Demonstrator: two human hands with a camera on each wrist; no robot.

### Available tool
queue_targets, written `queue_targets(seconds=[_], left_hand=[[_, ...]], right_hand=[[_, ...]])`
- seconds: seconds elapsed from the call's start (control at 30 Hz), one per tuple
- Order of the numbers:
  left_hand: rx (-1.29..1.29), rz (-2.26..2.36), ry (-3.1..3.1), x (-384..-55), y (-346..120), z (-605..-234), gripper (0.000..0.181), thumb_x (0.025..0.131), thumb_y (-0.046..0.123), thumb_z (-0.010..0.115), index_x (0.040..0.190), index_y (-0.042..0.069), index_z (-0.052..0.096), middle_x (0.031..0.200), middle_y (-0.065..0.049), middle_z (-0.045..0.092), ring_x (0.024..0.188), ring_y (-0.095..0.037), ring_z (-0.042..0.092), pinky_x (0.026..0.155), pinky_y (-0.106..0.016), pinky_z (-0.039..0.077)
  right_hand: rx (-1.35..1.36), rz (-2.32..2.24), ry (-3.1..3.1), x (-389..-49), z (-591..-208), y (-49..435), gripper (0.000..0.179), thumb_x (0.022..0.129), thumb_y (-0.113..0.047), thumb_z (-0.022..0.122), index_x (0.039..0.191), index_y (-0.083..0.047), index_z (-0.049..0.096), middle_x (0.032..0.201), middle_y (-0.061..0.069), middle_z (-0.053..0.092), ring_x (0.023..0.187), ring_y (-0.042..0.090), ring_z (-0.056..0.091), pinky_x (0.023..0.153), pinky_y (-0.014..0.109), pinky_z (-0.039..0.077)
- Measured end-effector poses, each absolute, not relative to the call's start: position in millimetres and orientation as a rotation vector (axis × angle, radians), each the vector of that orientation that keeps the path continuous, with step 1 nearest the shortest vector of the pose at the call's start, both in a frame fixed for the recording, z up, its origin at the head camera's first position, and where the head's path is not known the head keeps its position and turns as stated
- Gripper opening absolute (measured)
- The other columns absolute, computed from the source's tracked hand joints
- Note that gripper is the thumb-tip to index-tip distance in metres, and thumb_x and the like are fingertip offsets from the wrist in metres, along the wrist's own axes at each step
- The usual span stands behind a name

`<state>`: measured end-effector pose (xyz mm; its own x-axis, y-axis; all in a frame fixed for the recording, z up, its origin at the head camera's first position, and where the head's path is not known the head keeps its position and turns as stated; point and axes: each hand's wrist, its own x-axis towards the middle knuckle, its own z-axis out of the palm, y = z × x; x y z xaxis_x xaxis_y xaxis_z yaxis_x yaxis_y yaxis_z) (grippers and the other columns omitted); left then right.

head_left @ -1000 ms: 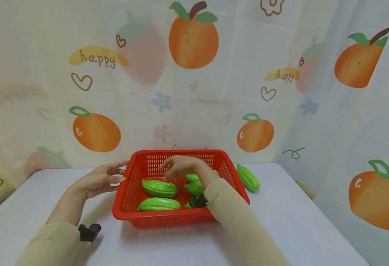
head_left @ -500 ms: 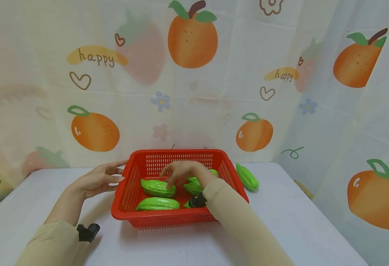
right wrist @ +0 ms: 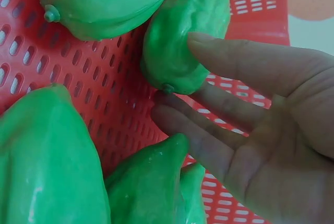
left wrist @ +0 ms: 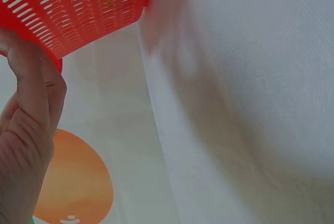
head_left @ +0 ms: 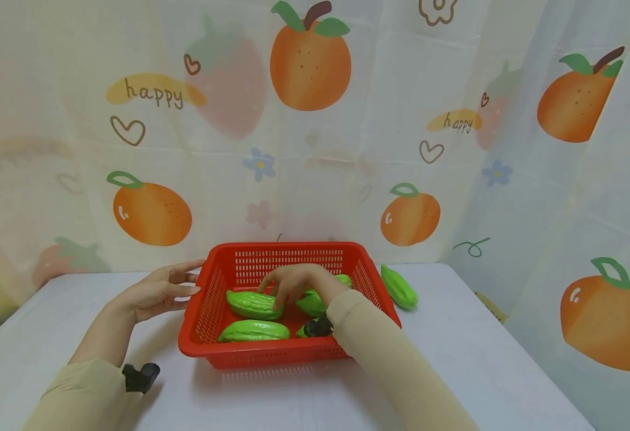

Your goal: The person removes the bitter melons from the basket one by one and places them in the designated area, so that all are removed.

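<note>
A red plastic basket [head_left: 268, 353] with slotted walls holds several green gourds. My left hand [head_left: 155, 293] holds the basket's left rim, with thumb and fingers at the edge; in the left wrist view the bent fingers [left wrist: 39, 85] lie against the red wall. Inside the basket, my right hand [head_left: 295, 281] reaches down to the bumpy bitter gourd [head_left: 252, 304]. In the right wrist view, the thumb lies on this bitter gourd [right wrist: 180, 36] and the other fingers pass behind its near end, pinching it. A smoother ribbed gourd [head_left: 253, 331] lies in front of it.
More green gourds [head_left: 310, 304] lie on the basket's right side, partly hidden by the right forearm. Outside, one green gourd [head_left: 399, 287] rests on the white table [head_left: 455, 347] to the right. A fruit-printed curtain [head_left: 315, 149] hangs behind the table.
My right hand has lowered from above the basket onto the bitter gourd, its thumb and fingers coming around the gourd's right end. The left hand stays at the rim.
</note>
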<state>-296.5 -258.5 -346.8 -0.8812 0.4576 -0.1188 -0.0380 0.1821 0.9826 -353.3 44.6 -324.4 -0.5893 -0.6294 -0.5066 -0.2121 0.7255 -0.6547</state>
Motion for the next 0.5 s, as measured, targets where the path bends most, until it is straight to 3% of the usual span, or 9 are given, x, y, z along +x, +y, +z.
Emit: queue_targets(seconds=[0.33,0.5], left_hand=[[0.362,1.723,2.115,-297.2,-256.8,-346.8,0.078,0.097,0.016,0.059,0.159,0.01,0.011,0.119,0.001,0.052,0.102,-0.01,0.064,0.091,-0.033,0.059],[0.37,1.725,2.118,-296.7,-256.8,-347.6,0.078,0.098,0.016,0.058,0.159,0.01,0.01,0.12,0.0,0.051,0.102,-0.009,0.064,0.091,-0.033,0.059]], right_hand=[[-0.673,-0.678,2.185,-352.1,-325.2,45.4,0.059,0.089,0.002,0.066,0.143,-0.012,0.049,0.147,0.016,0.047,0.131,0.026,0.051,0.098,0.041,0.055],[-0.74,-0.665,2.197,-353.2,-324.3,45.7,0.056,0.09,0.001,0.065,0.143,-0.01,0.049,0.14,0.017,0.053,0.104,0.018,0.057,0.087,0.038,0.054]])
